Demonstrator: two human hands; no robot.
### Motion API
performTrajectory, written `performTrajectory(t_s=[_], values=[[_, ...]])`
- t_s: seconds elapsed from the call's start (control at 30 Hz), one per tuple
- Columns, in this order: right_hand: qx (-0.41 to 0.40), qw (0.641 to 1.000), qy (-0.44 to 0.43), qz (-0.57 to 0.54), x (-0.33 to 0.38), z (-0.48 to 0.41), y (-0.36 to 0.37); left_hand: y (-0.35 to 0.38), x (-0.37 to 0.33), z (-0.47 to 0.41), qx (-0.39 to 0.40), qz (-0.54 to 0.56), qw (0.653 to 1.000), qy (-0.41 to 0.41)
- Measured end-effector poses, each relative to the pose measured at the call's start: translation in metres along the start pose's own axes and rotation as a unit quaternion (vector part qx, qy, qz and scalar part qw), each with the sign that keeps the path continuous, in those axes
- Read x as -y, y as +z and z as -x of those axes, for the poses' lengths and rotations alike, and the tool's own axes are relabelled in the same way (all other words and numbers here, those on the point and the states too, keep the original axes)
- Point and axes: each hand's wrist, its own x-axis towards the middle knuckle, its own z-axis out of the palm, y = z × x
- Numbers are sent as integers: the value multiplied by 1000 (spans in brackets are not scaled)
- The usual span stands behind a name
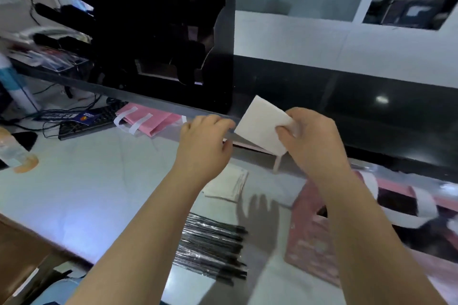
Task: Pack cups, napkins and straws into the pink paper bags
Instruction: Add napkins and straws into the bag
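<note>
My right hand pinches a white folded napkin, held up above the counter. My left hand hovers just left of the napkin with curled fingers; whether it touches the napkin's edge is unclear. Below them a small stack of white napkins lies on the white table. A row of black wrapped straws lies nearer to me. A pink paper bag stands open at the right, under my right forearm. More flat pink bags with white handles lie at the back.
A black monitor stands behind on a dark ledge. A black keyboard and cables lie at the back left. A plastic bottle lies at the left edge. A dark glossy counter front runs along the right.
</note>
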Motion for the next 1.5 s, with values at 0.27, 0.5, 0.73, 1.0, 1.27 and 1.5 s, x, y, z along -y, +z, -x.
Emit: performTrajectory(t_s=[0.27,0.5,0.73,1.0,1.27,1.5], values=[[35,995,81,40,-55,65,-130,12,-105,4,50,116,988,88],[59,987,151,22,-102,123,-164,69,-166,31,205,285,926,139],[44,987,155,6,-129,147,-162,91,-172,41,196,204,940,193],[133,981,135,45,-144,151,-132,86,-173,42,254,173,932,191],[201,969,132,58,-149,151,-119,88,-172,44,216,216,938,166],[356,915,134,133,-156,105,-102,88,-171,51,227,232,934,153]])
